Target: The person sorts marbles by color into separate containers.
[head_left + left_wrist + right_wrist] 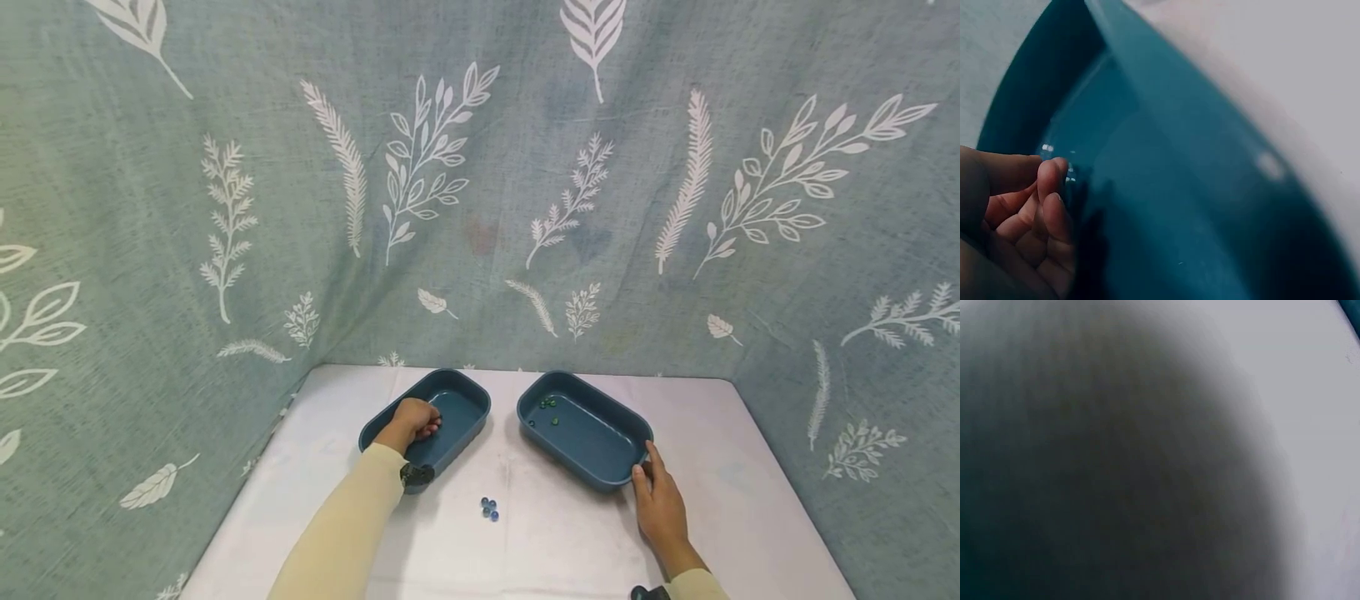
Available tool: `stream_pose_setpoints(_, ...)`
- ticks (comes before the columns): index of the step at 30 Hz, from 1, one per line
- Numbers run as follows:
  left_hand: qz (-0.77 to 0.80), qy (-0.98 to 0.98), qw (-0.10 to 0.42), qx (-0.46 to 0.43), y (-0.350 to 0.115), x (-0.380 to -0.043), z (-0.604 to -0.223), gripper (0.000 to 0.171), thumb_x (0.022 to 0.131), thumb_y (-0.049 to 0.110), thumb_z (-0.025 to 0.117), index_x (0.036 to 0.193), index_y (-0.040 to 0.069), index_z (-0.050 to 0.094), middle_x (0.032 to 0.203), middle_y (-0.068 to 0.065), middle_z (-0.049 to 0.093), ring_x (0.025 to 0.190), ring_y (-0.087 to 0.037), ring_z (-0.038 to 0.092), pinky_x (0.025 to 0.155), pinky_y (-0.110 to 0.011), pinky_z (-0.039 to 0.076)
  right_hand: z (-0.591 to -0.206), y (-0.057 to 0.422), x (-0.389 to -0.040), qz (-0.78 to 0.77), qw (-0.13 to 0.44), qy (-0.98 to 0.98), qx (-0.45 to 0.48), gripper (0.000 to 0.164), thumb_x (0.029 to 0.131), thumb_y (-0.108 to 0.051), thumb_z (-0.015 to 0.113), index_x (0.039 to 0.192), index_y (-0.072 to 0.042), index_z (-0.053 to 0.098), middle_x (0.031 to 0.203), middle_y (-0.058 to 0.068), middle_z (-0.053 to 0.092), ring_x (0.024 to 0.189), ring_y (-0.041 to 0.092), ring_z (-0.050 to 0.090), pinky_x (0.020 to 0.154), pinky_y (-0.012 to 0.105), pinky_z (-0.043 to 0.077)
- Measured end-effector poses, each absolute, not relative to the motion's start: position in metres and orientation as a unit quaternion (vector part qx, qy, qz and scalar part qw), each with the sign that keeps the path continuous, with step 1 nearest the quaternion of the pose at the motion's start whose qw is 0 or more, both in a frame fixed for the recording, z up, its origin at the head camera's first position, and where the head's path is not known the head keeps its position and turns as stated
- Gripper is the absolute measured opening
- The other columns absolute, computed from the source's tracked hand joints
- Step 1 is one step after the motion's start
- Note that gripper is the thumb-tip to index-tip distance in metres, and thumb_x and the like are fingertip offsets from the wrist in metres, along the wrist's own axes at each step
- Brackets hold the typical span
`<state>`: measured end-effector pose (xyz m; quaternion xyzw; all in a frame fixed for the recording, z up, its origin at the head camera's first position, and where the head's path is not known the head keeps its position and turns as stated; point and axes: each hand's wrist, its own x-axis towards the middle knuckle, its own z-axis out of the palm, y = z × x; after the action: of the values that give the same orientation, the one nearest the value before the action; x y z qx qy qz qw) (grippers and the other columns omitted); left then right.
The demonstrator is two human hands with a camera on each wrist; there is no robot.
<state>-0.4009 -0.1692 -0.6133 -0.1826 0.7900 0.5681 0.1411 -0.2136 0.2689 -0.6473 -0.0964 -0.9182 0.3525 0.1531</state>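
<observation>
My left hand (416, 418) reaches down into the left blue tray (472, 433), fingers curled and the thumb brought to the fingertips. In the left wrist view, the curled fingers (1054, 219) stand low in the tray, with small glints just past the tips; I cannot tell whether anything is between them. My right hand (663, 504) touches the near right corner of the right blue tray (555, 454), thumb and forefinger laid straight at its rim. Several green marbles (549, 403) lie in that tray's far left part. Blurred sleeve cloth (1116, 456) fills most of the right wrist view.
Several blue marbles (489, 508) lie grouped on the white tablecloth (540, 542), in front of the gap between the trays. A green leaf-patterned curtain (480, 183) rises behind the table and along both sides.
</observation>
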Motion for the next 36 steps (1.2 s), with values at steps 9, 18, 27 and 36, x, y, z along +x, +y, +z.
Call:
stream_pose_setpoints(9, 0.59, 0.791, 0.117, -0.117, -0.167, -0.373, -0.575, 0.021, 0.094, 0.007, 0.062, 0.112, -0.004, 0.066, 0.08, -0.007, 0.068, 0.058, -0.01, 0.06, 0.05, -0.022, 0.05, -0.645, 0.27, -0.213, 0.355, 0.146, -0.918, -0.1, 0.058, 0.106, -0.042, 0.031, 0.156, -0.016, 0.018, 0.136, 0.028, 0.048, 0.126, 0.048, 0.042, 0.105, 0.062, 0.028)
stream_pose_setpoints(18, 0.615, 0.777, 0.117, -0.069, -0.153, -0.334, -0.549, 0.029, 0.097, 0.012, 0.061, 0.121, -0.004, 0.062, 0.093, -0.011, 0.07, 0.063, -0.011, 0.061, 0.054, -0.021, 0.05, -0.646, 0.27, -0.214, 0.354, 0.149, -0.918, -0.097, 0.058, 0.106, -0.04, 0.031, 0.156, -0.015, 0.019, 0.136, 0.028, 0.049, 0.126, 0.047, 0.042, 0.106, 0.061, 0.029)
stream_pose_setpoints(27, 0.623, 0.771, 0.13, -0.031, -0.136, -0.298, -0.548, 0.03, 0.097, 0.015, 0.062, 0.12, -0.004, 0.062, 0.09, -0.008, 0.07, 0.064, -0.012, 0.061, 0.057, -0.022, 0.052, -0.648, 0.269, -0.214, 0.355, 0.153, -0.917, -0.096, 0.058, 0.106, -0.043, 0.031, 0.156, -0.016, 0.019, 0.135, 0.028, 0.049, 0.126, 0.047, 0.043, 0.105, 0.062, 0.029)
stream_pose_setpoints(36, 0.622, 0.773, 0.126, -0.013, -0.122, -0.266, -0.555, 0.022, 0.095, 0.016, 0.064, 0.111, 0.001, 0.067, 0.087, -0.008, 0.07, 0.063, -0.014, 0.06, 0.057, -0.024, 0.052, -0.647, 0.268, -0.213, 0.359, 0.152, -0.916, -0.094, 0.058, 0.106, -0.042, 0.031, 0.156, -0.016, 0.02, 0.134, 0.027, 0.05, 0.125, 0.047, 0.043, 0.104, 0.063, 0.03)
